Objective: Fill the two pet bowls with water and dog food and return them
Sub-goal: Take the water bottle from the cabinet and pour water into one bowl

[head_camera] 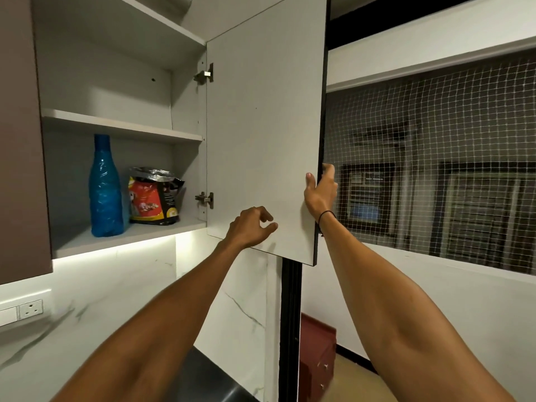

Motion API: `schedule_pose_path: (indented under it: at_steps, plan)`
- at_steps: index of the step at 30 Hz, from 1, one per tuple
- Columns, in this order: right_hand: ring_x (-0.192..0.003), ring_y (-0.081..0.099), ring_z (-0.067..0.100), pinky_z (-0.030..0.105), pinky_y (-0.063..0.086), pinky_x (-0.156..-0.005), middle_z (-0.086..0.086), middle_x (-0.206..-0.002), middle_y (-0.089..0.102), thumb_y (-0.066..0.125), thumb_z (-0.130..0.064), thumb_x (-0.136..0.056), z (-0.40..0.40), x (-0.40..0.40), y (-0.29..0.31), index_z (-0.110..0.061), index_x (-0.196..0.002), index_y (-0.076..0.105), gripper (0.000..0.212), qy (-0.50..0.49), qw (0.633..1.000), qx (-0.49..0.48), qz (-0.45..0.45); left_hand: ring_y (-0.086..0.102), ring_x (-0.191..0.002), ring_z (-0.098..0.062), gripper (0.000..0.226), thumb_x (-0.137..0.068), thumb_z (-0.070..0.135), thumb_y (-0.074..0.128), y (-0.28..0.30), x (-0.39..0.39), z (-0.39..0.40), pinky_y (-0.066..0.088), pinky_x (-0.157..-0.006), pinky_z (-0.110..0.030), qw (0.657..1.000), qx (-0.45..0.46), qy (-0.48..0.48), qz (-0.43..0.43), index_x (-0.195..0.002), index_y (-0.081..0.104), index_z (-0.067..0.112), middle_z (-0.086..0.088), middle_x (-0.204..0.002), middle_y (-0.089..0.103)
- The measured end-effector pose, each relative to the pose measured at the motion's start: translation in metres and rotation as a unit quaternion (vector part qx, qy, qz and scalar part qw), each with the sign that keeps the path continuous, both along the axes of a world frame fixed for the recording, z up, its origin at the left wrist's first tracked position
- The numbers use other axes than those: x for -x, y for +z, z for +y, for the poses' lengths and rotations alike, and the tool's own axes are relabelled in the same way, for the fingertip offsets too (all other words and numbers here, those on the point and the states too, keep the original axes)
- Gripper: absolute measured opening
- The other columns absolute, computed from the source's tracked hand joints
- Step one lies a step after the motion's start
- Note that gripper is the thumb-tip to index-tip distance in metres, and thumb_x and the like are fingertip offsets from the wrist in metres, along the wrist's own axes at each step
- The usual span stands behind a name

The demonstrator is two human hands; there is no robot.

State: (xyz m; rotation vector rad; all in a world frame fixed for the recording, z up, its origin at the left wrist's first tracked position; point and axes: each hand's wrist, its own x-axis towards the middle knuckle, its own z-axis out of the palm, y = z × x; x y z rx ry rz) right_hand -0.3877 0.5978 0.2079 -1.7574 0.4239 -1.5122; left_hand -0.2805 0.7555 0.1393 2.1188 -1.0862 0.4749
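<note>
An upper wall cabinet stands open. On its bottom shelf a tall blue plastic bottle stands next to a red and black dog food bag with a crumpled foil top. The white cabinet door is swung out to the right. My right hand grips the door's free edge near its lower corner, thumb on the inside face. My left hand is raised in front of the door's lower part, fingers loosely curled and holding nothing. No pet bowls are in view.
The upper shelf holds nothing. A brown closed cabinet door is at the left. Below are a marble-patterned wall, a wall socket and a dark counter edge. A netted window fills the right; a red cabinet stands low.
</note>
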Motion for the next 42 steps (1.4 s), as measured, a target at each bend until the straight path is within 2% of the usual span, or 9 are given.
schedule_pose_path:
  at_steps: [6, 11, 15, 18, 21, 27, 32, 37, 42]
  plan:
    - [-0.127, 0.057, 0.03, 0.046, 0.052, -0.103, 0.014, -0.135, 0.061, 0.062, -0.016, -0.099, -0.004, -0.022, -0.004, -0.009, -0.141, 0.048, 0.045, -0.13, 0.989, 0.042, -0.049, 0.071, -0.1, -0.016, 0.032, -0.092, 0.054, 0.07, -0.001, -0.037, 0.028, 0.057, -0.093, -0.04, 1.0, 0.015, 0.006, 0.012, -0.114, 0.071, 0.031, 0.013, -0.116, 0.071]
    - [-0.124, 0.047, 0.026, 0.047, 0.036, -0.105, 0.006, -0.134, 0.052, 0.061, -0.012, -0.088, 0.025, -0.053, -0.007, -0.021, -0.134, 0.051, 0.048, -0.284, 0.949, 0.115, -0.076, 0.073, -0.094, -0.015, 0.026, -0.09, 0.052, 0.074, -0.003, -0.086, 0.068, 0.061, -0.092, -0.044, 0.997, 0.062, 0.024, 0.041, -0.106, 0.073, 0.031, 0.011, -0.11, 0.075]
    - [-0.106, 0.053, 0.022, 0.038, 0.044, -0.089, 0.001, -0.116, 0.055, 0.054, -0.01, -0.086, 0.06, -0.094, -0.015, -0.02, -0.122, 0.055, 0.038, -0.147, 0.961, 0.214, -0.094, 0.073, -0.094, -0.016, 0.017, -0.092, 0.04, 0.077, -0.005, -0.118, 0.104, 0.062, -0.09, -0.044, 0.991, 0.115, 0.052, 0.055, -0.101, 0.075, 0.026, 0.011, -0.105, 0.076]
    - [-0.1, 0.054, 0.015, 0.036, 0.054, -0.081, -0.001, -0.111, 0.053, 0.055, -0.004, -0.089, 0.096, -0.143, -0.026, -0.017, -0.118, 0.054, 0.032, 0.018, 0.974, 0.208, -0.089, 0.07, -0.097, -0.015, 0.017, -0.093, 0.041, 0.075, -0.005, -0.137, 0.137, 0.06, -0.089, -0.04, 0.985, 0.137, 0.088, 0.055, -0.102, 0.072, 0.027, 0.015, -0.099, 0.073]
    - [-0.094, 0.057, 0.015, 0.03, 0.054, -0.075, 0.001, -0.107, 0.056, 0.06, -0.007, -0.091, 0.135, -0.192, -0.032, -0.017, -0.115, 0.054, 0.027, 0.088, 0.976, 0.181, -0.087, 0.072, -0.094, -0.017, 0.013, -0.093, 0.036, 0.075, -0.003, -0.153, 0.174, 0.061, -0.085, -0.039, 0.979, 0.158, 0.121, 0.037, -0.099, 0.071, 0.025, 0.007, -0.101, 0.075]
    - [-0.09, 0.061, 0.02, 0.045, 0.059, -0.076, -0.001, -0.096, 0.06, 0.065, -0.014, -0.09, 0.209, -0.283, -0.032, -0.03, -0.105, 0.05, 0.026, 0.226, 0.96, 0.144, -0.075, 0.069, -0.09, -0.017, 0.016, -0.092, 0.032, 0.075, 0.006, -0.182, 0.247, 0.062, -0.081, -0.044, 0.955, 0.188, 0.223, -0.059, -0.101, 0.062, 0.029, 0.004, -0.108, 0.068]
    - [-0.087, 0.065, 0.02, 0.041, 0.061, -0.081, 0.005, -0.094, 0.064, 0.07, -0.013, -0.091, 0.26, -0.336, -0.02, -0.027, -0.108, 0.051, 0.028, 0.317, 0.939, 0.115, -0.064, 0.064, -0.108, -0.018, 0.035, -0.093, 0.029, 0.076, 0.012, -0.216, 0.274, 0.06, -0.09, -0.039, 0.933, 0.207, 0.284, -0.073, -0.123, 0.06, 0.02, -0.002, -0.125, 0.06]
    - [-0.102, 0.065, 0.024, 0.046, 0.06, -0.088, 0.009, -0.111, 0.061, 0.072, -0.038, -0.09, 0.294, -0.386, -0.004, -0.023, -0.128, 0.046, 0.049, 0.429, 0.902, 0.051, 0.009, 0.053, -0.132, -0.029, 0.07, -0.086, 0.035, 0.082, 0.027, -0.25, 0.275, 0.052, -0.103, -0.04, 0.915, 0.214, 0.338, -0.06, -0.143, 0.046, 0.016, -0.009, -0.143, 0.049]
    - [-0.121, 0.063, 0.028, 0.044, 0.056, -0.102, 0.012, -0.14, 0.053, 0.076, -0.048, -0.089, 0.311, -0.414, 0.018, -0.018, -0.152, 0.027, 0.085, 0.556, 0.824, -0.007, 0.108, 0.057, -0.132, -0.032, 0.106, -0.078, 0.038, 0.09, 0.042, -0.276, 0.264, 0.056, -0.104, -0.055, 0.909, 0.239, 0.326, 0.105, -0.158, 0.022, 0.019, -0.013, -0.15, 0.05]
